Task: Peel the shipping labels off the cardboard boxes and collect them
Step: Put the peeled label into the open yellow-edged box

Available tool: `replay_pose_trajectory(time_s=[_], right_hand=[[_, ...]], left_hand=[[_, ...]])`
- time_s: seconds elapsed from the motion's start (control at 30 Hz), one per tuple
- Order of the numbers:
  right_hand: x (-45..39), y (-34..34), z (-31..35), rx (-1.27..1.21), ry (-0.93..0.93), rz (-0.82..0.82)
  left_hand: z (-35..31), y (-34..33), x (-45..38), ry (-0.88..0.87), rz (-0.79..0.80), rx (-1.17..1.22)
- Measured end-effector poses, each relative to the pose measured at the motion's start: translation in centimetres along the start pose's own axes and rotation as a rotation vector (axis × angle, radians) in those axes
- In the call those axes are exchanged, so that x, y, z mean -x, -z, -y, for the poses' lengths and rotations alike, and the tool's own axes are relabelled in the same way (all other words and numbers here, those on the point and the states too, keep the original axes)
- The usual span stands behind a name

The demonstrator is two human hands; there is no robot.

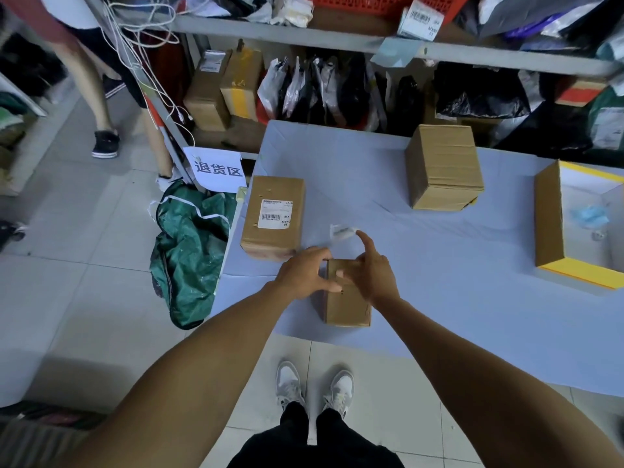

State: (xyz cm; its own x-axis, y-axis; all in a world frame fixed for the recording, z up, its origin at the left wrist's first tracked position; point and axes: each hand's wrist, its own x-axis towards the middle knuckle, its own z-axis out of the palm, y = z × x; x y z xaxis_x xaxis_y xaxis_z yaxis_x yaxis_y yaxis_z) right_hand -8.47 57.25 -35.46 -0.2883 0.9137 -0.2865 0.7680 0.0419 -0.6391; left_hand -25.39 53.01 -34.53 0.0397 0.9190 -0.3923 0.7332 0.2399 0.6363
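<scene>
Head view looks down on a table (439, 265) covered in pale blue sheeting, where a small cardboard box (346, 304) sits near the front edge between both hands. Its shipping label looks like thin adhesive paper: light and floppy, likely to tear or curl onto itself if yanked, so I'd take it by a lifted corner and pull low and slow. Just beyond the box, a crumpled white scrap (342, 232) hangs near the right forefinger; it looks like a peeled label, though blur makes it hard to say whether it is pinched or merely stuck to the fingertip.

The left hand (305, 273) is spread, fingers curled loosely over the box's left top edge, steadying it. The right hand (371, 270) rests across the top, thumb on the cardboard, forefinger extended upward and away, fingers apart rather than clenched.

A second box (273, 217) with its barcode label (277, 214) untouched lies just beyond to the left. A taller box (444, 167) stands well apart, and an open yellow-trimmed box (550, 217) sits at the right.
</scene>
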Motion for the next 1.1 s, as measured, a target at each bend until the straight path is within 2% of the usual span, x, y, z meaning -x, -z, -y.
replay_pose_trajectory(time_s=[0.13,0.23,0.3,0.4,0.47,0.6,0.73,0.83,0.9,0.97,1.03,1.1], right_hand=[[-0.3,0.7,0.2,0.004,0.001,-0.045],[0.3,1.4,-0.7,-0.108,-0.029,-0.02],[1.2,2.3,-1.7,-0.216,-0.011,0.115],[2.2,3.1,-2.8,-0.252,-0.003,0.319],[2.6,2.9,-3.1,-0.22,-0.017,0.346],[2.4,2.9,-3.1,-0.228,-0.052,0.256],[1.7,2.9,-3.3,-0.127,-0.044,0.149],[1.5,2.8,-3.3,-0.042,-0.037,0.07],[1.6,3.0,-3.4,-0.087,-0.024,0.024],[2.0,3.4,-3.7,-0.194,0.001,0.077],[2.8,4.1,-4.0,-0.28,0.01,0.194],[3.4,4.3,-4.4,-0.24,0.043,0.289]], left_hand=[[-0.5,-0.2,-1.6,0.072,-0.119,0.072],[-0.5,-0.7,-1.4,0.05,-0.168,0.1],[-0.3,-1.1,-0.6,0.041,-0.109,0.153],[0.1,-1.9,0.7,0.047,0.087,0.124],[0.5,-2.2,0.9,0.025,0.102,0.107],[0.3,-2.0,-0.7,-0.015,-0.036,0.059],[-0.9,-2.5,-2.0,0.071,-0.2,0.123],[-1.4,-2.9,-2.2,0.104,-0.266,0.089],[-1.4,-3.0,-1.9,0.067,-0.309,0.049],[-1.6,-2.9,-1.0,0.011,-0.23,0.043],[-1.8,-2.8,0.2,-0.043,-0.013,-0.01],[-1.9,-2.9,0.8,-0.104,0.084,-0.136]])
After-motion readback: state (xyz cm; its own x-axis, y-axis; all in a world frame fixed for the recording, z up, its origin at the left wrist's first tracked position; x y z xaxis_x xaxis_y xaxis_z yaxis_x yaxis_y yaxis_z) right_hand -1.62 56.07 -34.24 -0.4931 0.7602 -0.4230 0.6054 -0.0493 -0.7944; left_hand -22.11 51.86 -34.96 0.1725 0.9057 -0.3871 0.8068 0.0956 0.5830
